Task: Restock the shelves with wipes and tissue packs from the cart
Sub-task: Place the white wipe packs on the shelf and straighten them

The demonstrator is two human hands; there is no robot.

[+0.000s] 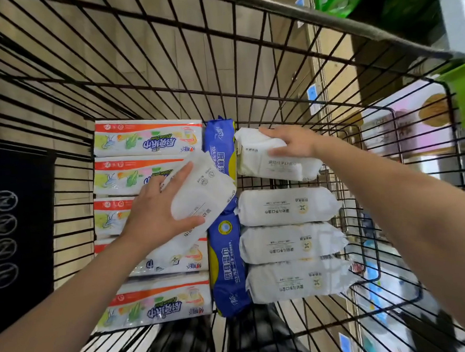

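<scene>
Two white wipes packs were in your hands over the cart. Your left hand [157, 210] gripped the left pack [202, 194], fingers spread across its face and thumb along its lower edge, the pack tilted at about nine o'clock from the cart's middle, above the tissue packs [147, 139]. Your right hand [292, 142] clamped the right pack [268, 160] from above, fingers over its far edge and thumb on its face, at about one o'clock. Three more white packs [292, 243] lay stacked edge to edge at four o'clock, just beside the blue packs [226, 263] running down the centre.

The likeliest trouble looked to be a slip. Each pack was soft, film-wrapped and carried one-handed, and the left grip was the wider and flatter of the two. A drop would probably land on the rows below and knock them askew. The cart wires [165, 71] rose on every side, so a pack's loose end could snag on the rim on the way out. The shelf [413, 126] sat at three o'clock, beyond the wire wall. With both hands full, neither would be free to steady stock there.
</scene>
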